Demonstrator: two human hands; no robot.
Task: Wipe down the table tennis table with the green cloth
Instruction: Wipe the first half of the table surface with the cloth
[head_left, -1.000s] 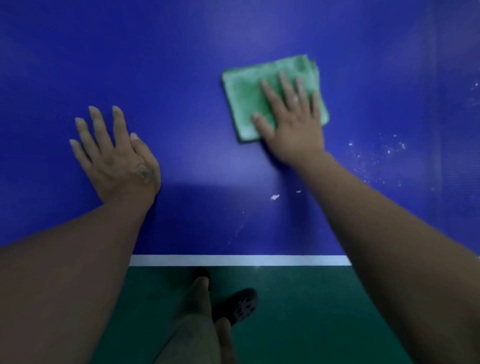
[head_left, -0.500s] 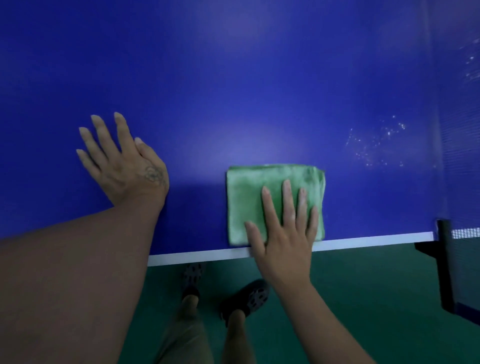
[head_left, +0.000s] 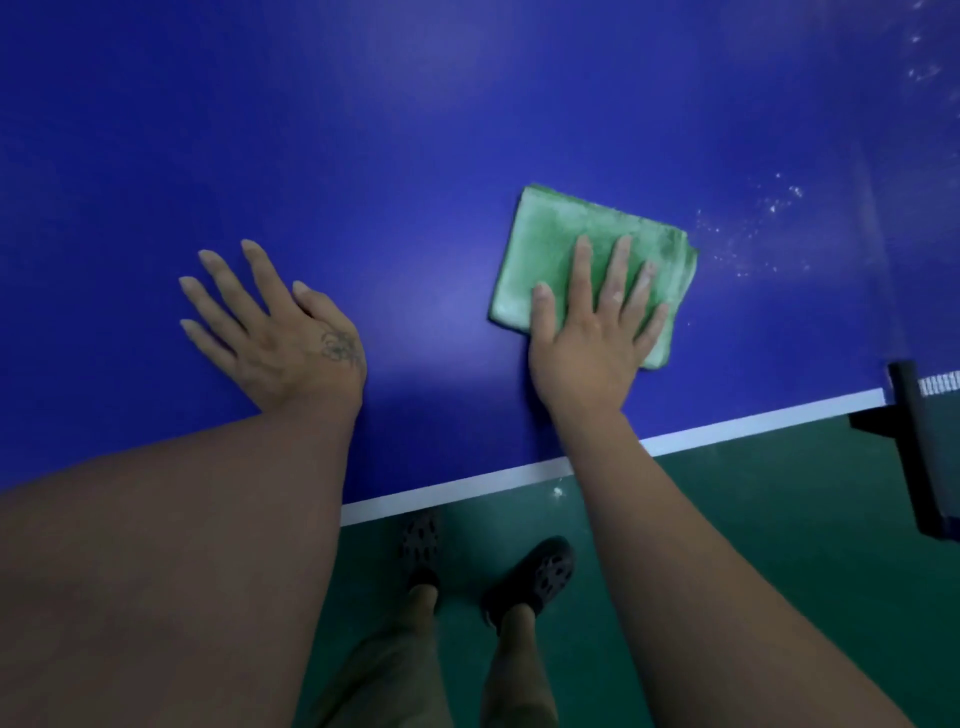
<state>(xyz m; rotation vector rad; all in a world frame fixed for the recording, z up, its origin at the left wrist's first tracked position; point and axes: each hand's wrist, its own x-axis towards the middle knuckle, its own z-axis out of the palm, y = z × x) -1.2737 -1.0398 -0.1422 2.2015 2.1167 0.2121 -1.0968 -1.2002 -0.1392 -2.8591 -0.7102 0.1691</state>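
Note:
The blue table tennis table (head_left: 415, 156) fills the upper view, its white edge line (head_left: 467, 488) running across near me. A folded green cloth (head_left: 550, 244) lies flat on it right of centre. My right hand (head_left: 597, 322) presses on the cloth's near half with straight, spread fingers. My left hand (head_left: 280, 332) rests flat on the bare blue surface to the left, fingers spread, holding nothing.
White dust specks (head_left: 753, 234) lie on the table just right of the cloth. The black net post (head_left: 919, 441) and net clamp onto the table edge at the far right. Below the edge are the green floor (head_left: 727, 519) and my feet in dark shoes (head_left: 535, 577).
The cloth under my right hand came from far on the table to the white edge line, and has since slid away from the edge and to the right, toward the dust. My left hand stays planted.

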